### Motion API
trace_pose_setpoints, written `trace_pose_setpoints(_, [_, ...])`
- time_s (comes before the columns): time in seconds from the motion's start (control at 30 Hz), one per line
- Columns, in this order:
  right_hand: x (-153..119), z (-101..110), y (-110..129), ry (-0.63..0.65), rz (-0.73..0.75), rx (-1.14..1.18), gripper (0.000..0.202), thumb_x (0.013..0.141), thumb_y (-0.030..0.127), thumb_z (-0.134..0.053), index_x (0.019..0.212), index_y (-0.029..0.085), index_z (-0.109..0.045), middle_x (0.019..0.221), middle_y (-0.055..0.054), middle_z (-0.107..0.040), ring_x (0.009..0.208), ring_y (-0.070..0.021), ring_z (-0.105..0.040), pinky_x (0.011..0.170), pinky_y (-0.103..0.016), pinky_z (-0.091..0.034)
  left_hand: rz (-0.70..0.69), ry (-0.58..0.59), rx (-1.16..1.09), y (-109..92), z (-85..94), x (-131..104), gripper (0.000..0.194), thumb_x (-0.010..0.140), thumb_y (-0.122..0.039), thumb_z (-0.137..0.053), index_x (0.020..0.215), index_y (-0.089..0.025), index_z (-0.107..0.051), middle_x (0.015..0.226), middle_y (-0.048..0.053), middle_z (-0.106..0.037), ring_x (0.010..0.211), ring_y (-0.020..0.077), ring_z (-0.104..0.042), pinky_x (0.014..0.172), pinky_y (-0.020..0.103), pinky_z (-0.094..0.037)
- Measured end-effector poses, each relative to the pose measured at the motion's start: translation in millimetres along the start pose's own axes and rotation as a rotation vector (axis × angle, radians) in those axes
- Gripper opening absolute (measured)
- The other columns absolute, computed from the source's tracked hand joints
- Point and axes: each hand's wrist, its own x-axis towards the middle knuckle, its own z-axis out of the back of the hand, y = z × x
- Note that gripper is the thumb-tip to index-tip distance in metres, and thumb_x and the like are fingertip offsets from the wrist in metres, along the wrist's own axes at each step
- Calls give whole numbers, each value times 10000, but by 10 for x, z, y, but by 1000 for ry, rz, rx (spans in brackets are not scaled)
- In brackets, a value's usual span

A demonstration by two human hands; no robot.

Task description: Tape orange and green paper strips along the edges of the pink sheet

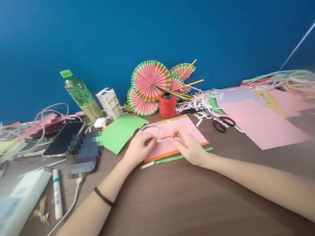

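My left hand (pixel 142 146) is closed, with its fingers and thumb pinched on a clear ring that looks like a roll of tape (pixel 153 126). Part of the ring is hidden behind those fingers. From the right, my right hand (pixel 188 145) reaches in with its index finger stretched to the ring's edge and its thumb apart below. Under both hands lies a pink paper sheet (pixel 189 131) with orange strips along its near and far edges. A thin green paper strip (pixel 175 157) lies just in front of it.
Pleated paper fans (pixel 151 80) lean at the wall behind a red thread spool (pixel 167 106). Black-handled scissors (pixel 221 123) and pink paper (pixel 263 125) lie right. Leftward are green paper (pixel 123 131), a bottle (pixel 82 96), a carton (pixel 110 103), a phone (pixel 63 139) and a marker (pixel 56 193).
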Motion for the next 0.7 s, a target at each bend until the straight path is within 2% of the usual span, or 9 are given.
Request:
trace_pose_setpoints(0.1, [13, 8, -4, -20, -9, 32, 47, 846, 222, -402, 816, 217, -367, 833, -43, -587, 792, -171, -571, 717, -319, -414, -78, 61, 45, -19, 35, 27, 163, 770, -226, -462, 847, -171, -595, 886, 44, -607, 835, 162, -525, 775, 277, -391])
trace_pose_setpoints(0.13, [16, 10, -6, -27, -19, 47, 48, 848, 225, -401, 813, 215, -369, 801, -35, -576, 785, -168, -568, 703, -312, -414, -66, 70, 62, -36, 67, 35, 159, 762, -220, -469, 856, -170, -586, 905, 49, -600, 848, 163, -526, 770, 272, -392])
trace_pose_setpoints(0.23, [23, 11, -15, -54, -42, 71, 56, 853, 230, -394, 807, 212, -366, 747, -14, -554, 744, -155, -550, 674, -296, -404, 62, 132, 204, -136, 213, 38, 109, 734, -176, -452, 734, -166, -561, 784, 42, -597, 761, 166, -533, 704, 270, -393])
trace_pose_setpoints(0.27, [25, 11, -18, -62, -43, 75, 58, 854, 230, -393, 807, 211, -364, 738, -10, -547, 731, -150, -542, 668, -292, -400, 130, 198, 251, -183, 269, 30, 116, 725, -166, -443, 718, -170, -559, 766, 41, -601, 719, 164, -536, 658, 265, -391])
trace_pose_setpoints(0.33, [27, 11, -25, -68, -44, 82, 61, 853, 232, -393, 807, 212, -359, 719, 0, -534, 702, -142, -526, 649, -282, -393, 249, 402, 306, -284, 373, 1, 113, 699, -174, -454, 706, -187, -566, 720, 26, -607, 636, 160, -534, 570, 254, -369])
trace_pose_setpoints(0.43, [30, 13, -32, -72, -54, 96, 68, 851, 235, -393, 801, 212, -354, 699, 10, -518, 673, -135, -511, 627, -272, -385, 313, 614, 400, -414, 461, -50, 88, 647, -169, -493, 688, -189, -567, 694, 26, -602, 608, 165, -532, 532, 253, -340])
trace_pose_setpoints(0.57, [34, 14, -31, -68, -67, 117, 67, 851, 232, -391, 801, 213, -351, 687, 16, -512, 666, -132, -506, 624, -267, -380, 324, 653, 421, -480, 430, -100, 145, 571, -161, -568, 712, -179, -536, 702, 27, -579, 602, 167, -523, 526, 251, -330])
trace_pose_setpoints(0.7, [35, 14, -22, -57, -69, 125, 69, 856, 240, -384, 805, 215, -346, 689, 15, -516, 678, -134, -510, 632, -269, -381, 265, 622, 342, -456, 364, -151, 108, 587, -111, -490, 664, -186, -498, 695, 30, -548, 606, 167, -501, 527, 250, -325])
